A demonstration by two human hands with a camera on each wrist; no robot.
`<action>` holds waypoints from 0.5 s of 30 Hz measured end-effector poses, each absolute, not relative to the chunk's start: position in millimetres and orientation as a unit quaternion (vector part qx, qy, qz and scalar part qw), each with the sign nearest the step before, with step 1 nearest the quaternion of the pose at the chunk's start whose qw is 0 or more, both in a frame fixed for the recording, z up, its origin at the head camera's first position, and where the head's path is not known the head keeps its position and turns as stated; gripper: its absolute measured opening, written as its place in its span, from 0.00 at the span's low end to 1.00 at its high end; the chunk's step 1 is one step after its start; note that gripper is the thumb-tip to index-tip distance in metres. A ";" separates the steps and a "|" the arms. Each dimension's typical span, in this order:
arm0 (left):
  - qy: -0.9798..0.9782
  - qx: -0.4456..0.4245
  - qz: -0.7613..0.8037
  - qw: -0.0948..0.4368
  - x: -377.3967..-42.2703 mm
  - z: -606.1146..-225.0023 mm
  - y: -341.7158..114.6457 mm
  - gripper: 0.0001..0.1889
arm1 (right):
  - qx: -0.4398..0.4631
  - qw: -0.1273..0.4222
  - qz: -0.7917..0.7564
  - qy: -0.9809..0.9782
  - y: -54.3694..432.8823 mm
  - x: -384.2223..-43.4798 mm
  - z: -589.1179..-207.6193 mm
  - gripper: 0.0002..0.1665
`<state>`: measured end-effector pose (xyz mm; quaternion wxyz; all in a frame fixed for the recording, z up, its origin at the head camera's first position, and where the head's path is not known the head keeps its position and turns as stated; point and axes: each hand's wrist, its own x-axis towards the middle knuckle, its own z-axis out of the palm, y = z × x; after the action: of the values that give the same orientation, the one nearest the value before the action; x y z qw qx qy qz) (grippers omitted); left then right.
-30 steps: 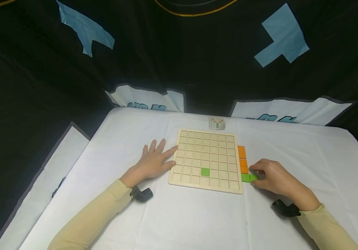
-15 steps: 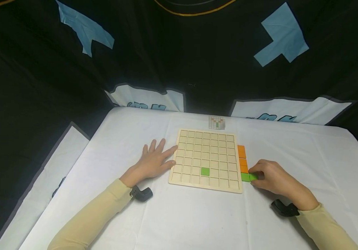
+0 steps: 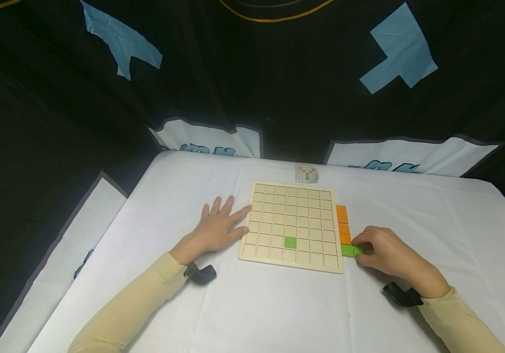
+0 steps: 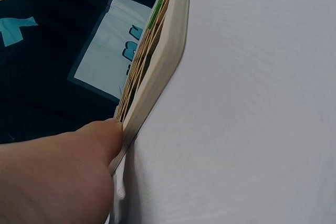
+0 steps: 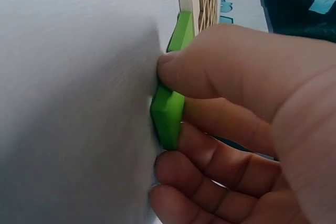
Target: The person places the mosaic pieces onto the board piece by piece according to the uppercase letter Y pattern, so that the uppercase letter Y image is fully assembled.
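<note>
A pale wooden grid board (image 3: 280,200) lies flat on the white table, one green square tile (image 3: 290,242) set in a lower middle cell. My left hand (image 3: 212,233) rests at its left edge, fingers spread and straight, thumb and index finger touching the rim. To the right of the board, my right hand (image 3: 382,250) pinches a green tile (image 5: 167,113) between thumb and fingers, low against the tablecloth. Another green tile (image 3: 347,250) lies between that hand and the board. Orange tiles (image 3: 342,214) line the board's right side just above it.
A small card (image 3: 307,173) printed with a coloured grid pattern lies beyond the board's far edge. White cloth (image 3: 252,314) covers the table. A black curtain (image 3: 252,88) with blue patches hangs behind it. Each wrist wears a black camera mount (image 3: 200,274).
</note>
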<state>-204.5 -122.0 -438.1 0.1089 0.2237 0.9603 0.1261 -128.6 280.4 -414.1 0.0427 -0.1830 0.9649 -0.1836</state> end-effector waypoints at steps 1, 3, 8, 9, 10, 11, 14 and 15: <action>0.960 0.225 0.125 0.108 -204.5 -438.5 -122.0 0.33 | -0.183 0.040 -0.183 0.965 280.5 -128.7 -414.3 0.15; 0.960 0.226 0.124 0.106 -204.7 -438.9 -122.0 0.33 | -0.184 0.036 -0.184 0.965 280.8 -129.0 -414.7 0.15; 0.960 0.225 0.125 0.107 -204.2 -437.7 -121.8 0.33 | -0.188 0.025 -0.187 0.964 281.6 -129.3 -415.1 0.14; 0.960 0.226 0.124 0.106 -204.1 -437.4 -121.8 0.33 | -0.190 0.022 -0.188 0.963 281.8 -129.3 -415.0 0.14; 0.960 0.225 0.124 0.107 -204.2 -437.1 -121.8 0.33 | -0.192 0.019 -0.189 0.963 282.1 -129.3 -414.8 0.14; 0.960 0.225 0.124 0.107 -204.2 -436.9 -121.8 0.33 | -0.195 0.017 -0.191 0.962 282.5 -129.4 -414.7 0.14; 0.960 0.226 0.123 0.106 -204.6 -437.1 -121.7 0.33 | -0.200 0.011 -0.193 0.961 283.1 -129.6 -414.0 0.14; 0.961 0.226 0.122 0.106 -204.6 -437.0 -121.6 0.33 | -0.201 0.010 -0.193 0.960 283.2 -129.6 -413.8 0.14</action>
<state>-204.6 -121.6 -437.0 0.1064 0.2257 0.9606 0.1225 -129.6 283.2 -413.8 0.0105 -0.2013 0.9603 -0.1929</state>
